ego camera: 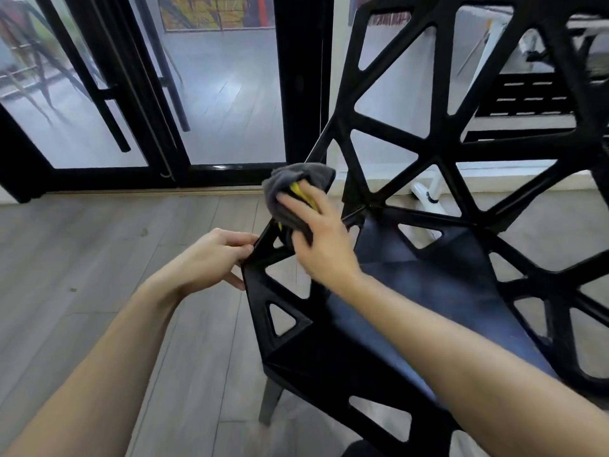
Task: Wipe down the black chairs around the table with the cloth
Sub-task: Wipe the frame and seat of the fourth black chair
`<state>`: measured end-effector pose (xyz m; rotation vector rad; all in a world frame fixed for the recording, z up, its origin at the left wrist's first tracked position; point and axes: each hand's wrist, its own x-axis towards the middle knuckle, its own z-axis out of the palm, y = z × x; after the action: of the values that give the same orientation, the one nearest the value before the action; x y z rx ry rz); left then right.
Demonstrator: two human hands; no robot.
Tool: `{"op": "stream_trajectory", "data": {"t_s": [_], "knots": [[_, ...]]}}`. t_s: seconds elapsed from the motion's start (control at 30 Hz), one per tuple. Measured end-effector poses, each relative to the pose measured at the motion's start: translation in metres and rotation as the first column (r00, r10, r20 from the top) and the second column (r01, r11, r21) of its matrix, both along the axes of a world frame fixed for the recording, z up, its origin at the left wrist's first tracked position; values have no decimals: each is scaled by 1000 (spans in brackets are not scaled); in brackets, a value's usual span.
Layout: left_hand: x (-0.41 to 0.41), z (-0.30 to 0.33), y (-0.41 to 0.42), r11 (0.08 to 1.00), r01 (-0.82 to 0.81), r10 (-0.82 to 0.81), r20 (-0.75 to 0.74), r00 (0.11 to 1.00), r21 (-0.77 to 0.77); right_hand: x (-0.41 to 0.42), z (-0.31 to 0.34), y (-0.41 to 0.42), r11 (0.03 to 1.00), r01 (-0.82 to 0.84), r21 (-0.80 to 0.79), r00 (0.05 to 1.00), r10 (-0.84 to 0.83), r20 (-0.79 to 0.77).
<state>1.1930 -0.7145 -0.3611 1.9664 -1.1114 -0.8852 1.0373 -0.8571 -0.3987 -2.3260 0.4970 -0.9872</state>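
A black chair [428,291] with triangular cut-outs fills the right half of the view, its seat facing me. My right hand [321,239] holds a grey cloth [290,186] with a yellow edge and presses it against the chair's left rim, where seat and back meet. My left hand [211,258] grips the left corner of the seat's edge, fingers curled over the top and thumb underneath.
Grey wooden floor [115,258] spreads to the left and below. Black-framed glass sliding doors [138,94] stand behind, a dark pillar [303,77] next to them. A white object [425,192] lies on the floor behind the chair's back.
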Motion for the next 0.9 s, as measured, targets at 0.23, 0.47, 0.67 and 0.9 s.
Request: {"op": "stream_trajectory", "data": {"t_s": [0.23, 0.47, 0.67, 0.9], "knots": [[-6, -1, -21, 997, -15, 31, 205, 978, -81, 23, 41, -103, 981, 182, -63, 982, -178, 59], [-8, 0, -19, 994, -6, 31, 230, 973, -107, 19, -6, -52, 969, 175, 177, 977, -192, 87], [-11, 3, -22, 996, -6, 30, 256, 966, -92, 29, 53, -152, 913, 396, 104, 905, -406, 123], [-10, 1, -21, 997, -15, 35, 263, 964, -76, -3, 0, -121, 887, 440, 139, 896, -425, -124]]}}
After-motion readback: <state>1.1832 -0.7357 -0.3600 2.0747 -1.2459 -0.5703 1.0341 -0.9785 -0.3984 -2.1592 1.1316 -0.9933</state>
